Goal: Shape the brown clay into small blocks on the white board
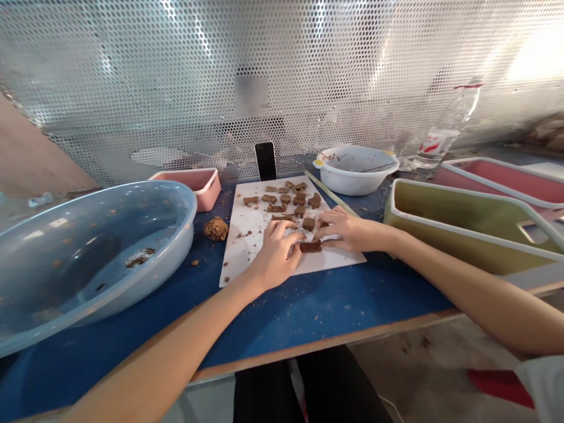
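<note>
A short brown clay-like bar (311, 247) lies near the front of a white board (240, 235). At its left end, my left hand (275, 252) has thumb and fingers closed on it. My right hand (346, 231) grips the right end, fingers bent and thumb toward me. Just behind the bar sits a brown block (309, 224). Farther back on the board are several more brown pieces (285, 199), some blocky and some bone-shaped. Crumbs are scattered on the board's left part. The fingertips partly cover the bar's ends.
A large blue basin (176, 258) stands left, beside a brown lump (215, 228) and a pink container (209, 191). Behind the board are a phone (265, 161), a stick (328, 191) and a white basin (352, 182). Green (453, 229) and pink bins (506, 176) and a bottle (447, 129) stand right.
</note>
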Action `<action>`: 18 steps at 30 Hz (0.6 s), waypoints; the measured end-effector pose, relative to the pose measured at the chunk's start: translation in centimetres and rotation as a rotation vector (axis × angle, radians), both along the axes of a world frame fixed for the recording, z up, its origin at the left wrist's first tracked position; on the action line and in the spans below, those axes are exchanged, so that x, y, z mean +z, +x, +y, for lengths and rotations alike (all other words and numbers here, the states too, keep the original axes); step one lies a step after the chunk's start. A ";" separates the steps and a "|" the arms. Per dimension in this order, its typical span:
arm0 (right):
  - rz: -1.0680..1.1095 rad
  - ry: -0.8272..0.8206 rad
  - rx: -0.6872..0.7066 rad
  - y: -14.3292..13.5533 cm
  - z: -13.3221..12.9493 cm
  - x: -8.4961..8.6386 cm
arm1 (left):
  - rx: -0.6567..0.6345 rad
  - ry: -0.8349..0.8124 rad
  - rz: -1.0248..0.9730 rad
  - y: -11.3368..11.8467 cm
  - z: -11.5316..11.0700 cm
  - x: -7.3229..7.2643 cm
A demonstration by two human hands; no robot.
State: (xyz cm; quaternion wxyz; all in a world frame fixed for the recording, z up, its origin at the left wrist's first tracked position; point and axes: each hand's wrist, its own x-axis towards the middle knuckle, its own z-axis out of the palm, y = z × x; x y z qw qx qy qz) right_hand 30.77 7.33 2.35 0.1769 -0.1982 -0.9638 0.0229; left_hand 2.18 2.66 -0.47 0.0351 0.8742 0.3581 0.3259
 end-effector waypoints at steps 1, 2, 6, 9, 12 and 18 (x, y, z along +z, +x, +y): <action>0.003 0.009 0.002 -0.1 0.1 -0.1 | 0.001 0.000 -0.003 0.0 0.0 0.0; 0.005 0.015 0.005 -0.1 0.1 -0.3 | 0.002 0.000 -0.006 0.0 0.0 0.0; 0.015 0.014 0.031 0.0 0.7 -0.8 | 0.001 -0.002 -0.011 0.0 0.0 0.0; 0.032 -0.011 0.037 0.1 1.2 -1.3 | -0.003 -0.007 -0.013 0.0 -0.1 0.0; 0.063 -0.021 0.032 0.1 1.6 -1.8 | -0.004 -0.007 -0.013 0.0 -0.1 0.0; 0.061 -0.086 0.026 0.4 1.4 -1.1 | -0.001 -0.011 -0.008 0.0 -0.1 0.1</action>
